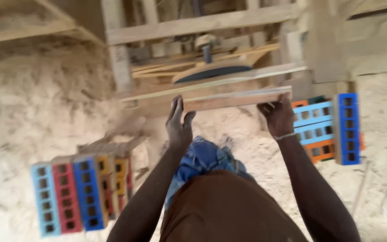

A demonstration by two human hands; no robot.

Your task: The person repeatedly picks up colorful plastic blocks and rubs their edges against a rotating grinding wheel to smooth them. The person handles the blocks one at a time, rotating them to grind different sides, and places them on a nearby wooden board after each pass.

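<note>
Gripping a flat wooden plank [236,99] at its two ends, both hands are raised in front of the body. The left hand [178,125] clasps the left end, its fingers pointing up along the end face, thumb round the near side. The right hand [277,117] closes over the right end, a thin band at its wrist. Between them the plank lies level, its long axis running left to right with the right end slightly farther and higher; its broad face looks upward. Neither hand is nearer its end than the other, since each already has hold.

Just beyond the plank, farther off, stands a wooden saw bench [211,24] of rough beams, with loose thin slats [229,78] lying across it in much the same direction as the plank, and a dark curved part [213,73] among them. Sawdust [36,98] covers the ground all round. Near left stands a stack of coloured plastic crates [79,192]; at the right a second stack of crates [330,130], blue and orange.
</note>
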